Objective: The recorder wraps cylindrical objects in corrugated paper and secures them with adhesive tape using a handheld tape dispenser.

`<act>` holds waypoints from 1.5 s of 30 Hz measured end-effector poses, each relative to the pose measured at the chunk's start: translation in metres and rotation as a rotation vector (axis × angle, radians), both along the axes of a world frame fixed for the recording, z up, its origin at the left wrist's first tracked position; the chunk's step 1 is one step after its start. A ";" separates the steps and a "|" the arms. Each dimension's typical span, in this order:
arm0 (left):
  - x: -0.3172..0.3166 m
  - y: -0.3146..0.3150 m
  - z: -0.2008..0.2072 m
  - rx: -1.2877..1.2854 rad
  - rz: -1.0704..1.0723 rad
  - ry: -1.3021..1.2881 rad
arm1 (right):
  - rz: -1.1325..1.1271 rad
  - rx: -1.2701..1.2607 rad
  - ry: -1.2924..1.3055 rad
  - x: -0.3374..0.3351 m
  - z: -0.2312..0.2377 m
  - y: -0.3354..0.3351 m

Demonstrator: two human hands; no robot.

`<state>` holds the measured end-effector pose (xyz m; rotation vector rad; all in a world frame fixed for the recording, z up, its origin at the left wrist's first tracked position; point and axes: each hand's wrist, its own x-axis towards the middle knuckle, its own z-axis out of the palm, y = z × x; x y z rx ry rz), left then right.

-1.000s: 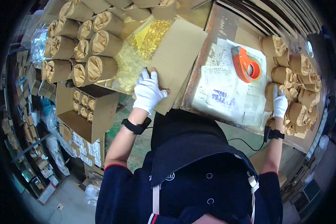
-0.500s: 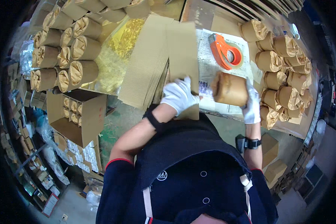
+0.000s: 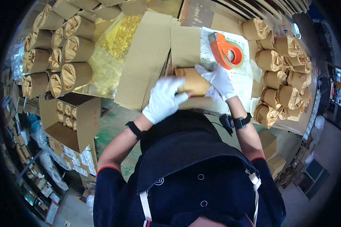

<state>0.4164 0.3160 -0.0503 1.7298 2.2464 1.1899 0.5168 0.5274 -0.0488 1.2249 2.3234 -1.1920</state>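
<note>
A brown paper-wrapped roll (image 3: 197, 77) lies on its side on the single corrugated cardboard sheet (image 3: 185, 41) in front of me. My right hand (image 3: 219, 82), in a white glove, grips its right end, thumb and fingers across the top. My left hand (image 3: 163, 99), also gloved, is at the roll's left end. Its fingers are apart and partly blurred; whether they touch the roll is unclear. Just beyond my right hand, an orange tape dispenser (image 3: 220, 49) with a roll of tape rests on printed paper sheets (image 3: 243, 89).
A stack of corrugated sheets (image 3: 140, 60) lies left of the roll, beside yellow plastic film (image 3: 108, 56). Several paper-wrapped rolls (image 3: 76, 49) are piled at the left, and more wrapped rolls (image 3: 273, 79) at the right. An open carton (image 3: 89, 121) holding small rolls stands at lower left.
My right hand has carried the wrapped roll left and set it on the corrugated sheet. My left hand has let go of the sheet and shifted left, beside the roll.
</note>
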 end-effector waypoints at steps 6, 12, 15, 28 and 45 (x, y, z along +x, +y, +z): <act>-0.023 0.070 -0.048 0.181 0.354 -0.679 | -0.169 -0.127 0.548 -0.029 -0.037 0.031; -0.013 0.075 -0.052 0.238 0.496 -1.047 | -0.394 0.097 0.384 -0.034 -0.011 -0.025; -0.021 0.070 -0.009 0.224 0.368 -1.453 | -0.036 0.626 0.205 -0.028 -0.029 -0.024; 0.018 0.043 -0.008 -0.111 -0.118 0.021 | 0.273 1.134 -0.086 0.017 0.002 0.068; -0.002 0.052 0.009 -0.244 -0.017 0.055 | -0.484 -0.232 0.151 0.090 0.065 -0.034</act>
